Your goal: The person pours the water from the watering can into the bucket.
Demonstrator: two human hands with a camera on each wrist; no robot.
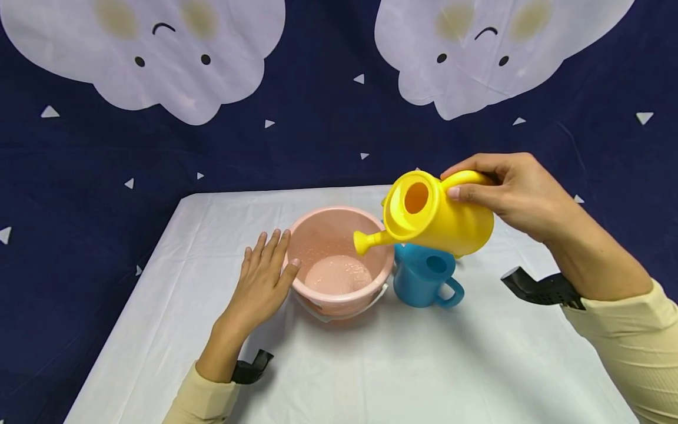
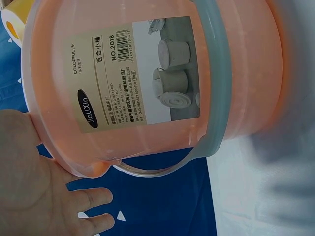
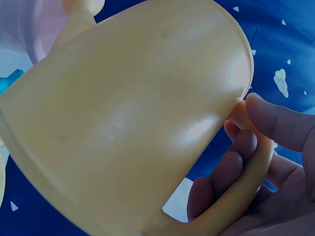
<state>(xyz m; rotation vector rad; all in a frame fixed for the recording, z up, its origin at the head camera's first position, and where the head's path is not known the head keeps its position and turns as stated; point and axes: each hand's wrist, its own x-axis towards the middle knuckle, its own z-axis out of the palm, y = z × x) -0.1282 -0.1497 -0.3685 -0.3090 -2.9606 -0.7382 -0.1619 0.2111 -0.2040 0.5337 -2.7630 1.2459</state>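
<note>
My right hand (image 1: 508, 191) grips the handle of a yellow watering can (image 1: 434, 215), held in the air and tilted left so its spout hangs over the rim of a pink bucket (image 1: 318, 235). In the right wrist view my fingers (image 3: 231, 167) curl through the can's handle, with the can's body (image 3: 123, 123) filling the frame. My left hand (image 1: 265, 277) rests flat with straight fingers against the bucket's left side. The left wrist view shows the bucket's wall with a paper label (image 2: 138, 73) and a grey bail handle (image 2: 216, 98), my palm (image 2: 34, 182) beside it.
A blue watering can (image 1: 424, 274) stands on the white table (image 1: 371, 365) right of the bucket, under the yellow one. A dark blue cloth with white clouds (image 1: 318, 135) hangs behind. The table's edges drop off at left and right.
</note>
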